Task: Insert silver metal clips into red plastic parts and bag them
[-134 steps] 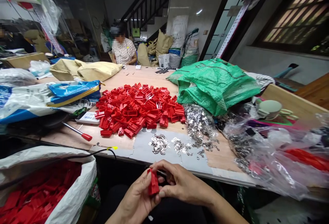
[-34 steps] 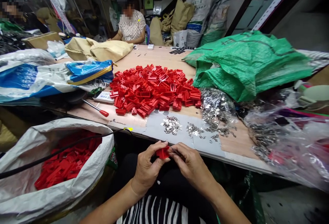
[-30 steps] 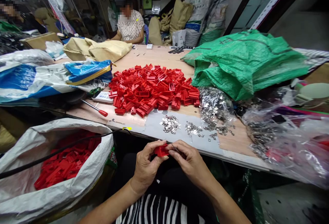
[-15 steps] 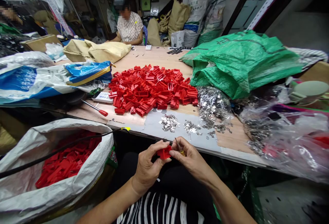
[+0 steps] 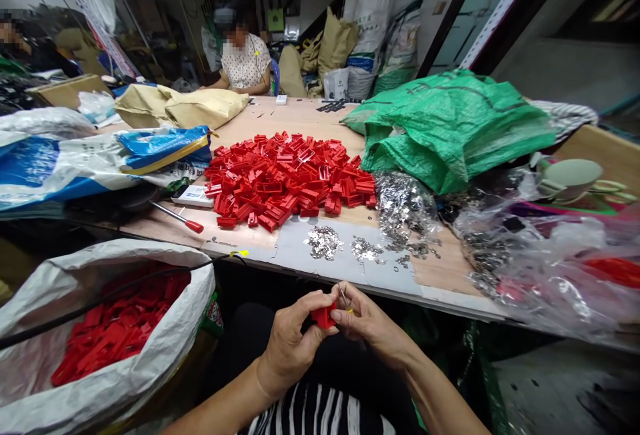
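Vs 0.5 s earlier, the hands had dropped a bit lower below the worktop's (image 5: pixel 450 282) near edge, and the thin tool (image 5: pixel 343 296) in the right hand (image 5: pixel 367 323) stood steeper against the red plastic piece (image 5: pixel 324 316) (so fitting work was likely ongoing). Left hand (image 5: pixel 293 345) was curled palm-up, fingers pinching the piece; right fingers were clenched on the tool w/ thumb pressing the piece.

You've only got one view here, the head cam. It looks forward and down from your seat, close over your hands (image 5: pixel 330 335) at the bottom edge, with the worktop (image 5: pixel 280 238) stretching away toward the far room.
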Demonstrator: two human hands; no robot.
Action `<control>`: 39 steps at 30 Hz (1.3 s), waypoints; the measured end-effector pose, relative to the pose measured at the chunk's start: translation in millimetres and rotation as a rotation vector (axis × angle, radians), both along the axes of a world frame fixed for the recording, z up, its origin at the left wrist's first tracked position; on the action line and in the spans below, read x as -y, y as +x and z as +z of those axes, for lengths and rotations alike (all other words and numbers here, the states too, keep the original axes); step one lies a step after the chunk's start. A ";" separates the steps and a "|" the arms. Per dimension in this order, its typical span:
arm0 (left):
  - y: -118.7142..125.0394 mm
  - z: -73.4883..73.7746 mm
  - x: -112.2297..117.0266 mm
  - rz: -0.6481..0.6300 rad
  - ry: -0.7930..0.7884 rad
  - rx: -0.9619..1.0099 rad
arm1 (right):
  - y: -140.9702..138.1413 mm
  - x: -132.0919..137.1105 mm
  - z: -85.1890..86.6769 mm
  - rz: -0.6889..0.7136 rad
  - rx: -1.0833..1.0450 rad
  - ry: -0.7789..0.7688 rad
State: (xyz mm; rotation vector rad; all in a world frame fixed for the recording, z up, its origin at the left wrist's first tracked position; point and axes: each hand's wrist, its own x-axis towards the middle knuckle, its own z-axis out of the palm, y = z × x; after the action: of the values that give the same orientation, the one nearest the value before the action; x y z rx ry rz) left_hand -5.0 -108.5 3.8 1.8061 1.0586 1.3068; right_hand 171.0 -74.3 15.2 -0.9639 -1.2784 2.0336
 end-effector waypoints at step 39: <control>-14.1 -15.9 -13.5 0.154 -0.187 0.305 | -12.1 -67.7 -13.7 -0.248 1.235 0.840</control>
State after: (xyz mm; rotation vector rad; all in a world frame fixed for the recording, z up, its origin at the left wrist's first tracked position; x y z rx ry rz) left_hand -19.1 -95.0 -12.1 1.3600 1.1231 1.4656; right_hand 158.9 -6.6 1.4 -1.8152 -2.1389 0.3932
